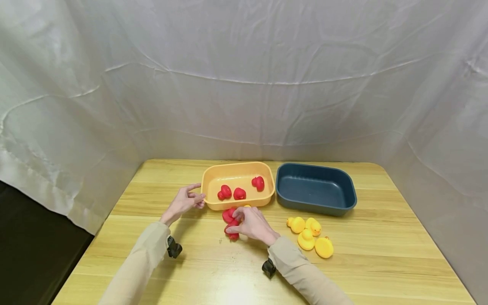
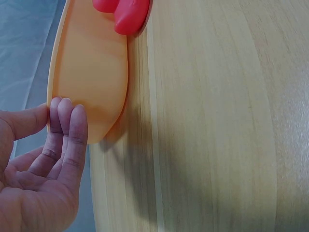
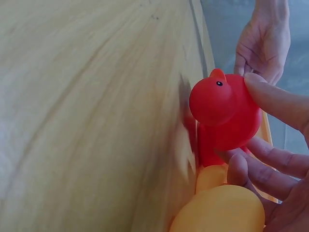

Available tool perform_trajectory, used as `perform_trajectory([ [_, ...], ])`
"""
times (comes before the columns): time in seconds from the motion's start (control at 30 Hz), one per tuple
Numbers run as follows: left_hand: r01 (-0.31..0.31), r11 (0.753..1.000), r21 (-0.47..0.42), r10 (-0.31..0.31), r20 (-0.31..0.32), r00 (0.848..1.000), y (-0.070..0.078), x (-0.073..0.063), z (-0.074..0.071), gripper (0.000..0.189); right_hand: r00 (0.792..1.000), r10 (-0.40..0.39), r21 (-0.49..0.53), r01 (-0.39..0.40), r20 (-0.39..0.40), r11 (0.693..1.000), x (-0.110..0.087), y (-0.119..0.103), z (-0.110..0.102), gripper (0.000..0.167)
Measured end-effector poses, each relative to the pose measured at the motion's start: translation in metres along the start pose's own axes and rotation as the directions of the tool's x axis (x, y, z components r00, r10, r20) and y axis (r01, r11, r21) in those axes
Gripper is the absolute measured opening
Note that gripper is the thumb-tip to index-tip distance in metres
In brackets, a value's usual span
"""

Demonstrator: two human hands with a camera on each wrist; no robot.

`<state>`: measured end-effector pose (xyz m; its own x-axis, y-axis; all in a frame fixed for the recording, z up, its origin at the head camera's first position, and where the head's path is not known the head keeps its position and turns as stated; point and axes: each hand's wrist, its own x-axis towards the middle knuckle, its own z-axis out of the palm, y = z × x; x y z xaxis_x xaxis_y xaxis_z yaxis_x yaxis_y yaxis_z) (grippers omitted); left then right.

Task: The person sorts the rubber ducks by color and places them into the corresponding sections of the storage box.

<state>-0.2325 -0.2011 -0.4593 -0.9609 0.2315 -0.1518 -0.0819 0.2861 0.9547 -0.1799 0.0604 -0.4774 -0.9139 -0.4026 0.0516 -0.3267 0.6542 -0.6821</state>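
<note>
My right hand [image 1: 253,223] pinches a red rubber duck [image 3: 227,113] between thumb and fingers, just in front of the orange bin [image 1: 236,205]. Another red duck [image 1: 228,214] lies right beside it, partly covered by my fingers. Under the hand, a yellow duck [image 3: 222,212] shows in the right wrist view. My left hand [image 1: 185,201] grips the left end of the bin, its thumb and fingers on either side of the rim. Inside that bin lie 3 red ducks, among them one tipped duck [image 1: 258,183] at the right.
A dark blue bin [image 1: 316,207] with nothing in it stands right of the orange one. Several yellow ducks [image 1: 306,240] are grouped on the wooden table [image 1: 381,254] before it. Pale curtains [image 1: 259,106] hang behind and at both sides.
</note>
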Motion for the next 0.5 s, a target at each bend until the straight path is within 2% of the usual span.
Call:
perform_trajectory([
  [0.33,-0.003,1.0,-0.007,0.003,0.003,1.0,0.0003,-0.0003,-0.0003,0.063,1.0,0.025,0.121,-0.026,0.009,0.992,-0.0007,-0.0028,-0.0064,0.044],
  [0.5,-0.005,1.0,-0.001,0.005,0.002,1.0,0.0007,-0.0004,-0.0001,0.063,1.0,0.017,0.222,-0.021,0.018,0.975,-0.0005,-0.0055,-0.0091,0.041],
])
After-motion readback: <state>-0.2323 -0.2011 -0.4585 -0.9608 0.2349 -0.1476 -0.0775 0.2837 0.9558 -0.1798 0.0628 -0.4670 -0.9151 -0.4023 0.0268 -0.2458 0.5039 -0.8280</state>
